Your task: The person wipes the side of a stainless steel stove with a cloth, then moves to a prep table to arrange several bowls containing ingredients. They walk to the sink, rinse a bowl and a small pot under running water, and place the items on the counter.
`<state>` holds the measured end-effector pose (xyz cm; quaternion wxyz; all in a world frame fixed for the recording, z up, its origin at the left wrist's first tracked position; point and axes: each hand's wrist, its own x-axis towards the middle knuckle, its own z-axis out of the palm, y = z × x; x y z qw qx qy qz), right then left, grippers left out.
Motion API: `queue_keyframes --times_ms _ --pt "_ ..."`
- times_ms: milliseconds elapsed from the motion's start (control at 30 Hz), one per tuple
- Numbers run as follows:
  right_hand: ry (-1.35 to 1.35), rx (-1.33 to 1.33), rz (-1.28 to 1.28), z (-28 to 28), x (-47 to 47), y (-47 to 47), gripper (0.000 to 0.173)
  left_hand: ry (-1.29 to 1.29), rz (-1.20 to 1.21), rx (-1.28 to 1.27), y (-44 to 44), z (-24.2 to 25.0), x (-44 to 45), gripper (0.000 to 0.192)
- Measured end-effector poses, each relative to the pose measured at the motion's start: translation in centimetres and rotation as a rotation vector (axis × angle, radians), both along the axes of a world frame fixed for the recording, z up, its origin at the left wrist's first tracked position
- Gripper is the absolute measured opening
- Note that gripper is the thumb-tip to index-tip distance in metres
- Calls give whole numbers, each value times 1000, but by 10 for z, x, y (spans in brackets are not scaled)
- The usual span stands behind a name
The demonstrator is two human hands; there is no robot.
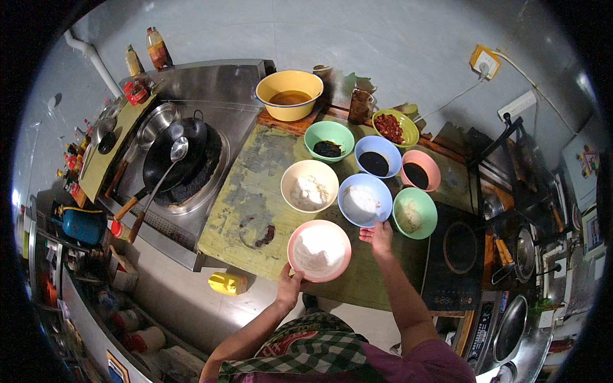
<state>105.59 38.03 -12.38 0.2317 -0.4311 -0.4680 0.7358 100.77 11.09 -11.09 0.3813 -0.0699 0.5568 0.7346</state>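
Observation:
My left hand [289,288] grips the near-left rim of a pink bowl [291,253] of white powder, at the table's front edge. My right hand [377,238] is at the near side of a light-blue bowl [343,210] of white granules, thumb at its rim and fingers against its lower side. To its right a green bowl [427,203] holds a pale granular substance. A cream bowl [309,185] of white powder stands to the left. Behind are a blue bowl [390,148] and a pink bowl [428,165] of dark liquid, and a green bowl [323,129] with dark paste.
A yellow basin [289,112] of brown liquid and a yellow-green bowl [407,125] of dried red chillies stand along the back. On the left stove [239,119] sits a black wok [160,158] with a metal ladle [179,149]. An induction cooktop [452,268] lies right.

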Motion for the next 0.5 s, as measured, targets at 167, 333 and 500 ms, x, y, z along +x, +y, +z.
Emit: queue_keyframes --times_ms 167,333,500 --pt "-8 2 35 9 7 -5 35 -22 -2 37 -3 4 -1 51" --pt "-137 64 77 -6 42 -19 46 86 -84 -41 -2 2 2 49" --pt "-392 375 332 -13 87 -44 43 76 -174 3 13 1 20 44"
